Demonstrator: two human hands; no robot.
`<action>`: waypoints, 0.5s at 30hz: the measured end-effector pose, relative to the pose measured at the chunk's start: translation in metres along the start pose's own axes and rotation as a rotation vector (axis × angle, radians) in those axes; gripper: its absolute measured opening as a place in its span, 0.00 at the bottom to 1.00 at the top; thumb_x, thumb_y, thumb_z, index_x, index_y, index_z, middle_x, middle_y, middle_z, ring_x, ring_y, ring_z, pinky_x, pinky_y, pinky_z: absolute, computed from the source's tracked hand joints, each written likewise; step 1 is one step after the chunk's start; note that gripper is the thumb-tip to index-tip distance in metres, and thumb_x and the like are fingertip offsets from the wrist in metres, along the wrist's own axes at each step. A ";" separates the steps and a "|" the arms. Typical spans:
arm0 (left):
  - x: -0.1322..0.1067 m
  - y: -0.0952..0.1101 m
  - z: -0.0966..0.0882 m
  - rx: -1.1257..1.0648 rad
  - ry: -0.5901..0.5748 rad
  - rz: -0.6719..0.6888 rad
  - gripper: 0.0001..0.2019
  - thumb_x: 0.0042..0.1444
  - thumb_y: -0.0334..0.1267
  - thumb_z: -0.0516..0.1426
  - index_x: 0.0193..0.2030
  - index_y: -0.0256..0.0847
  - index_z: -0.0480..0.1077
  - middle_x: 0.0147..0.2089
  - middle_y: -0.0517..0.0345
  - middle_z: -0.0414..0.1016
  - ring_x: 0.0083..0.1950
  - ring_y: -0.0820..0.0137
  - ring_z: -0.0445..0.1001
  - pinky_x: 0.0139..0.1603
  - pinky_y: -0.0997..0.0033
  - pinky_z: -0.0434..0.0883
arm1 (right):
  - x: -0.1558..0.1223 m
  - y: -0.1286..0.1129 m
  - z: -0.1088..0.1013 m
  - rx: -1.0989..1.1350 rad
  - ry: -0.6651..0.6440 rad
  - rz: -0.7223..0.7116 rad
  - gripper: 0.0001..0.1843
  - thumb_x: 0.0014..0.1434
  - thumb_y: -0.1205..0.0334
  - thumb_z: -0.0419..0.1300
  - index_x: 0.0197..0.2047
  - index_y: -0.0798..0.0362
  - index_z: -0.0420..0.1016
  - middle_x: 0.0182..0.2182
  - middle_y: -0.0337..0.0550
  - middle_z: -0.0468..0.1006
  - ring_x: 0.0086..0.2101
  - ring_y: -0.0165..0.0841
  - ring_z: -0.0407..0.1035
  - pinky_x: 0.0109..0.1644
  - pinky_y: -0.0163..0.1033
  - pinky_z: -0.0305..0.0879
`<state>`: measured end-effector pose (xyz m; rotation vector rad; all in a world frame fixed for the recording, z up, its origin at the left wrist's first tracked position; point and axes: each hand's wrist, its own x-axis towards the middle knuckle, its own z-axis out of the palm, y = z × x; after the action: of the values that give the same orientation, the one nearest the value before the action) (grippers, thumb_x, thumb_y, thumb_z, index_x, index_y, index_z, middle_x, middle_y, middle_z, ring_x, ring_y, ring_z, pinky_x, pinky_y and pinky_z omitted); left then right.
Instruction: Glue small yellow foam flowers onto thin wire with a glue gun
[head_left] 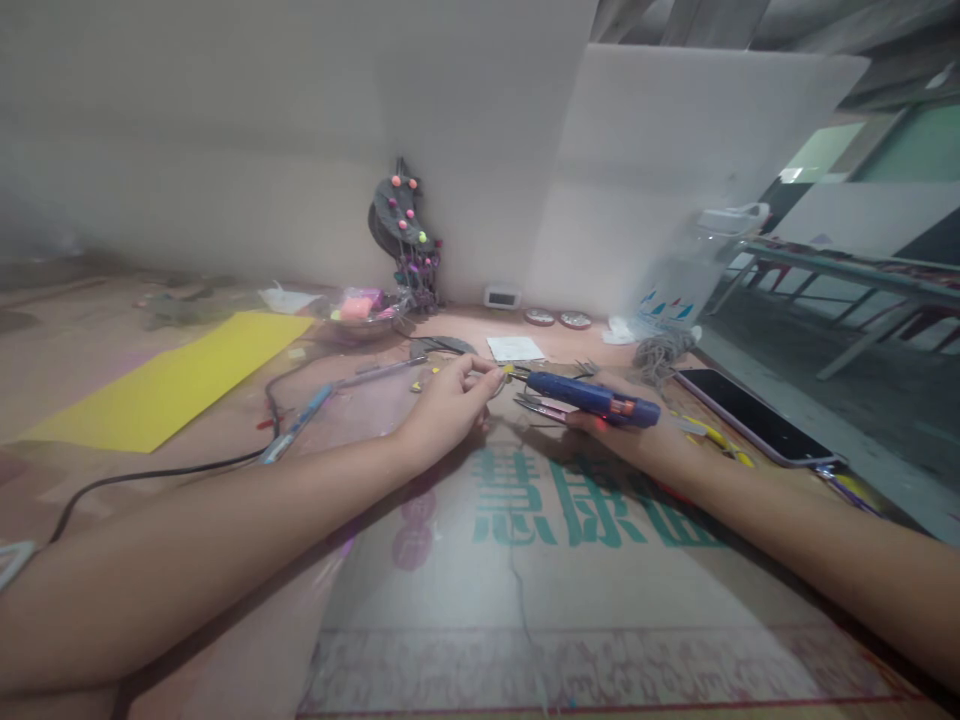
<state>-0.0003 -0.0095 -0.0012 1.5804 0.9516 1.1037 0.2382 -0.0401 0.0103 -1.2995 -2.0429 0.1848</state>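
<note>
Glue gun (581, 395) gripped by right hand (641, 447), yellow scrap (508, 371) by left hand (446, 408).
Seemingly flimsy, it is best edge-held.

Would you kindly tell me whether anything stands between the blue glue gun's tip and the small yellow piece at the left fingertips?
Nothing visible does: the right hand holds the blue glue gun with its tip right by the small yellow piece in the left hand; whether they touch is unclear.

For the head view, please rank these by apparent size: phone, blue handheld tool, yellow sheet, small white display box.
Largest to smallest:
1. Yellow sheet
2. Phone
3. Blue handheld tool
4. Small white display box
</note>
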 end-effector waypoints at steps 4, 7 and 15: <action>0.000 0.000 0.000 -0.008 0.009 -0.011 0.10 0.61 0.45 0.56 0.39 0.40 0.65 0.16 0.70 0.62 0.16 0.78 0.63 0.18 0.82 0.59 | 0.000 0.002 0.001 -0.009 0.029 -0.006 0.13 0.54 0.50 0.64 0.29 0.50 0.69 0.24 0.38 0.73 0.25 0.33 0.67 0.28 0.37 0.61; 0.000 0.000 0.000 0.002 0.011 -0.011 0.10 0.62 0.45 0.55 0.40 0.40 0.65 0.16 0.70 0.62 0.17 0.78 0.63 0.18 0.82 0.59 | 0.000 0.004 0.002 -0.023 0.041 -0.013 0.14 0.53 0.49 0.64 0.29 0.50 0.70 0.23 0.38 0.73 0.25 0.33 0.66 0.28 0.37 0.60; 0.000 0.000 0.000 0.015 0.018 -0.007 0.11 0.61 0.46 0.55 0.39 0.40 0.65 0.16 0.70 0.61 0.17 0.78 0.62 0.18 0.82 0.61 | -0.001 0.003 0.001 -0.035 0.047 -0.016 0.12 0.55 0.51 0.64 0.29 0.49 0.69 0.23 0.37 0.72 0.24 0.32 0.66 0.27 0.37 0.60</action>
<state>-0.0005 -0.0094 -0.0011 1.5805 0.9787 1.1105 0.2399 -0.0392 0.0077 -1.2962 -2.0247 0.1108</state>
